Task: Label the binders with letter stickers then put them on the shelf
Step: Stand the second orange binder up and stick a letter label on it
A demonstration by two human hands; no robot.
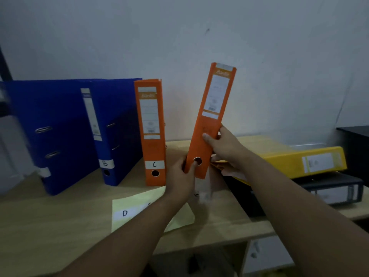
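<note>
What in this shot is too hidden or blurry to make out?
Head view only:
1. Sticker sheet: the letter after D, covered by the left forearm.
2. Leftmost blue binder: its sticker's letter, angled away and blurred.
3. Yellow binder: spine label print, blurred.
4. Black binder: partly hidden by the right forearm.

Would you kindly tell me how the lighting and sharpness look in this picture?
Head view: dim, bluish light throughout; a warmer glow on the wall beside the held orange binder; the leftmost blue binder looks smeared by blur, while letters B, C and D are readable.
</note>
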